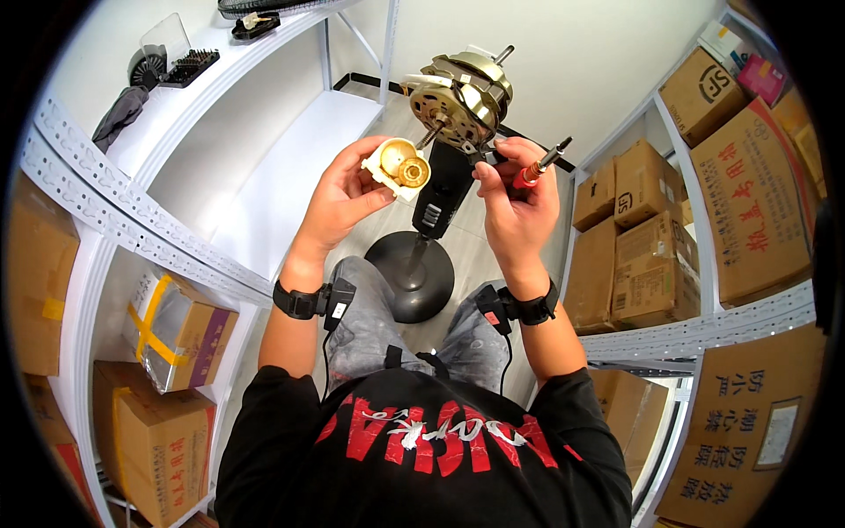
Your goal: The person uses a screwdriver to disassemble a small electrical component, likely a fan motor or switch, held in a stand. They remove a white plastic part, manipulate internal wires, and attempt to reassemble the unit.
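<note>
A fan motor with brass-coloured metal plates and a threaded shaft stands in front of me on a black fan stand with a round base. My left hand is closed around a white plastic gear housing, its cavity facing up. Inside it sits a yellowish round gear. My right hand holds a red-handled screwdriver, its metal tip pointing up and right. That hand's thumb and forefinger are close to a black part below the motor; whether they touch it I cannot tell.
On the left shelf lie a bit set, a dark cloth and a fan grille. Cardboard boxes fill the racks on the right, with more boxes at lower left. Each wrist wears a strapped black device with a cable.
</note>
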`<action>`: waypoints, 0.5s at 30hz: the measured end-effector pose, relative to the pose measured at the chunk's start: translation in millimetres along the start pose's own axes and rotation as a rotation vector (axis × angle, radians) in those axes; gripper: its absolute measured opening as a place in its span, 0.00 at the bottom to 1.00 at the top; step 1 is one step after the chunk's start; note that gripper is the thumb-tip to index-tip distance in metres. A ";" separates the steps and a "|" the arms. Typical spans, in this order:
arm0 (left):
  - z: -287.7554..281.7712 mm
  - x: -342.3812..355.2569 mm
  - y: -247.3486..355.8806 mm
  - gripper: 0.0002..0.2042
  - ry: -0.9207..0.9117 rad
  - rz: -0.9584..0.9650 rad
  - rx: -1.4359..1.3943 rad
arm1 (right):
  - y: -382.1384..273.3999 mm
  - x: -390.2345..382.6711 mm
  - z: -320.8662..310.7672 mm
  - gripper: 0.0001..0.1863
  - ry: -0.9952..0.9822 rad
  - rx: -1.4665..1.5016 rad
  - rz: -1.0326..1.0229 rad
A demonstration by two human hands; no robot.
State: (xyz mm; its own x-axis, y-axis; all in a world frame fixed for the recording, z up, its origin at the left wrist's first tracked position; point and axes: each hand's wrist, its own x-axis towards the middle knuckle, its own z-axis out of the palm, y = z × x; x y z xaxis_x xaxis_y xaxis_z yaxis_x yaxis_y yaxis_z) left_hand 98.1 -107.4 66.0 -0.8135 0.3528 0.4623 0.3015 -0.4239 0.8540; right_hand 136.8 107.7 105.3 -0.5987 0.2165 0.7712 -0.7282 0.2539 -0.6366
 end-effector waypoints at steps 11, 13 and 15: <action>-1.4 3.5 5.3 0.29 0.002 -0.007 -0.018 | 20.7 -1.2 -5.2 0.14 -0.037 -0.195 -0.268; -1.6 2.8 4.0 0.29 0.006 -0.029 -0.008 | 19.8 -0.4 -4.3 0.15 -0.050 -0.228 -0.288; -1.6 2.4 2.3 0.29 0.010 -0.035 0.001 | 11.8 1.6 -0.2 0.16 -0.047 -0.182 -0.226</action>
State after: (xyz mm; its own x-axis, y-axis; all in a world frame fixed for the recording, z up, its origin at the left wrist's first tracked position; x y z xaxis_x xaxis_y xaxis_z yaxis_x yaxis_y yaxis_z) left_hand 96.1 -108.9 68.7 -0.8284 0.3589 0.4301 0.2735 -0.4109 0.8697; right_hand 127.3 111.3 99.0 -0.4461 0.0921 0.8902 -0.7755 0.4566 -0.4359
